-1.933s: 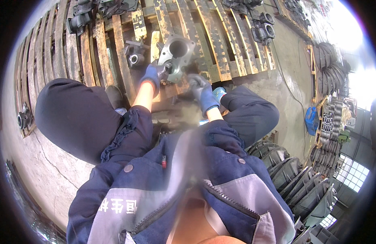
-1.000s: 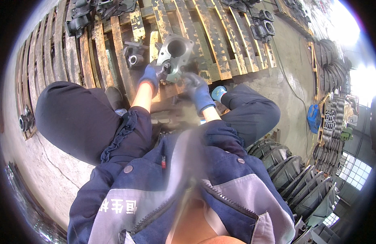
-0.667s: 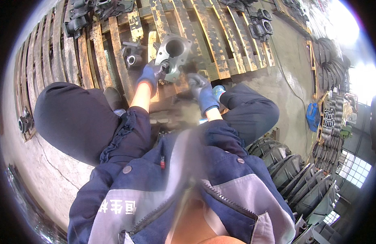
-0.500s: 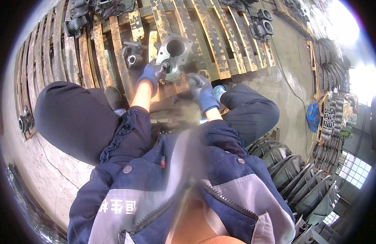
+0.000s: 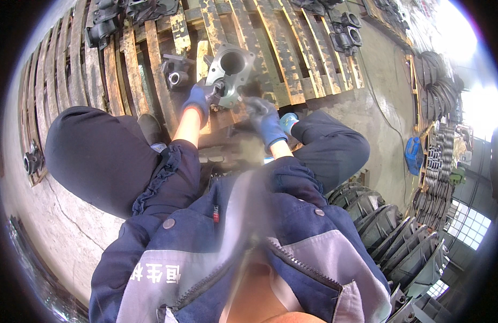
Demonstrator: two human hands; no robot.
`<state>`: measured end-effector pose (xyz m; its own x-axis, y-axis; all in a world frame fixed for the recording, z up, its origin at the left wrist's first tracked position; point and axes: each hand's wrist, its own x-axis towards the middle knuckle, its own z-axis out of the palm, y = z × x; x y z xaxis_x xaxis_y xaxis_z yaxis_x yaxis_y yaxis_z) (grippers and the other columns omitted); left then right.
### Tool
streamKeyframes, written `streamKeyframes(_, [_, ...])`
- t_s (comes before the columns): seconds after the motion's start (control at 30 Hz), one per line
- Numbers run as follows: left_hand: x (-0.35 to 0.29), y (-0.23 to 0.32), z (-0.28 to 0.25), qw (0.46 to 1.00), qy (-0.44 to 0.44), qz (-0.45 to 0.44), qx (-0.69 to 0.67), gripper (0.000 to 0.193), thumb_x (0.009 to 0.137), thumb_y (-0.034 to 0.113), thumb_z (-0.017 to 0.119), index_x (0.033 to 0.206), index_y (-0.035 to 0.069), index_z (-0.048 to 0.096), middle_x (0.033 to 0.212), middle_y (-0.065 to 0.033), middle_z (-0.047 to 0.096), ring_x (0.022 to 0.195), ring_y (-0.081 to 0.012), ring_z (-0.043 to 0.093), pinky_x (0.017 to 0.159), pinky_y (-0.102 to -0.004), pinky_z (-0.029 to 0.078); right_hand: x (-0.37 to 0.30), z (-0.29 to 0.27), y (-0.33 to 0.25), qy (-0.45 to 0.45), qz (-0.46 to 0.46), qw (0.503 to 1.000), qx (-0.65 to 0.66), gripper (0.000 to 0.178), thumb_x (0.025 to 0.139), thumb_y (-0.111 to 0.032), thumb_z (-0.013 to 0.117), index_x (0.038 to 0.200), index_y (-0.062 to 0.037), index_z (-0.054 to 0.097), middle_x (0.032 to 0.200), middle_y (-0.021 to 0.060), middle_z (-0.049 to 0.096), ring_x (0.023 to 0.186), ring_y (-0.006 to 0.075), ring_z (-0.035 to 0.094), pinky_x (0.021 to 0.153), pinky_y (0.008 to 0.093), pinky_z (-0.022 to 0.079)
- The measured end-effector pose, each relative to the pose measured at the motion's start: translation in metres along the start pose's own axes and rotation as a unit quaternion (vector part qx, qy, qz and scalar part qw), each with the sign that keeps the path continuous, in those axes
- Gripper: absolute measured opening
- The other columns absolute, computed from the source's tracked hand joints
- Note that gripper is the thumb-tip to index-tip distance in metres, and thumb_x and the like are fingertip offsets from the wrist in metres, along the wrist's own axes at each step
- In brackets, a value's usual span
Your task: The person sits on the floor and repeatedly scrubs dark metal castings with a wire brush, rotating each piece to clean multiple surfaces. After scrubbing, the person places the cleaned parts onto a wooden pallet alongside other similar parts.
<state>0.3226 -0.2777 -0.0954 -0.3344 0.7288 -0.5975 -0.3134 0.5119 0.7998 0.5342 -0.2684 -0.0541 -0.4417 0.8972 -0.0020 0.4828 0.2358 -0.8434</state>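
A grey metal casting [image 5: 241, 81] with a flat flange, one large round bore and a smaller opening rests on the wooden pallet in front of me. My left hand [image 5: 197, 100], in a blue and dark grey glove, is closed on its lower left side by the smaller opening. Beside the lower right edge of the flange is my right hand [image 5: 265, 119], gloved the same way. Its fingers are curled in a pinch with the tips close to the metal; whatever they hold is too small and blurred to name. A second dark casting [image 5: 177, 74] lies left of my left hand.
Slatted pallets [image 5: 292, 81] spread ahead, with gaps between boards. Dark castings [image 5: 102, 31] sit at the far left and more castings [image 5: 348, 36] at the far right. My knees flank the work. Stacked metal parts [image 5: 407, 242] and a blue bag [image 5: 414, 155] stand to the right.
My right hand has shifted slightly left, bringing its fingertips nearer the flange edge. The left hand and the casting look unmoved.
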Motion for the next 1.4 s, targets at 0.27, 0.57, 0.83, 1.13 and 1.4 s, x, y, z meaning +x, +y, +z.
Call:
streamKeyframes(0.27, [0.003,-0.003,0.0,1.0,-0.008,0.006,-0.008,0.043,0.086,0.008,0.07,0.127,-0.001,0.059,0.11,-0.0088,0.07,0.094,-0.018,0.062,0.085,-0.0311,0.049,0.01,-0.009,0.033,-0.123,0.198,0.887,0.4,0.026,0.089,0.01,0.052,0.109,0.0043,0.067,0.107,0.011,0.068,0.094,0.0166,0.063,0.086,0.0258,0.049])
streamKeyframes(0.57, [0.002,-0.001,-0.001,0.999,-0.009,-0.001,-0.036,0.045,0.084,0.008,0.073,0.126,-0.001,0.06,0.11,-0.0089,0.069,0.093,-0.018,0.063,0.083,-0.0317,0.049,0.022,-0.004,0.046,-0.072,0.199,0.889,0.406,0.031,0.093,0.008,0.045,0.115,0.0035,0.066,0.113,0.0083,0.068,0.097,0.0108,0.061,0.087,0.0213,0.047])
streamKeyframes(0.83, [-0.006,0.006,0.0,1.0,0.007,-0.007,-0.002,0.043,0.083,0.012,0.076,0.122,-0.001,0.063,0.107,-0.0088,0.07,0.092,-0.0179,0.063,0.082,-0.0314,0.048,0.009,-0.001,0.033,-0.05,0.065,0.961,0.264,0.022,0.087,0.01,0.052,0.105,0.0091,0.066,0.097,0.0134,0.067,0.085,0.0175,0.061,0.079,0.0261,0.049])
streamKeyframes(1.13, [0.01,-0.01,-0.002,1.0,0.009,0.008,-0.004,0.043,0.087,0.006,0.069,0.127,-0.003,0.057,0.112,-0.0116,0.069,0.095,-0.0195,0.063,0.085,-0.0308,0.049,0.015,0.002,0.07,-0.073,0.075,0.965,0.241,0.021,0.09,0.001,0.06,0.108,-0.0023,0.071,0.108,0.0053,0.071,0.097,0.0118,0.063,0.087,0.0254,0.049])
streamKeyframes(1.4, [0.014,-0.016,-0.006,0.999,-0.007,0.02,0.032,0.045,0.089,0.008,0.066,0.13,-0.005,0.054,0.113,-0.0124,0.068,0.094,-0.0208,0.064,0.083,-0.0323,0.051,0.008,-0.003,0.037,-0.09,0.096,0.953,0.272,0.015,0.095,-0.004,0.061,0.107,-0.0038,0.071,0.107,0.0021,0.07,0.095,0.0085,0.061,0.083,0.024,0.05])
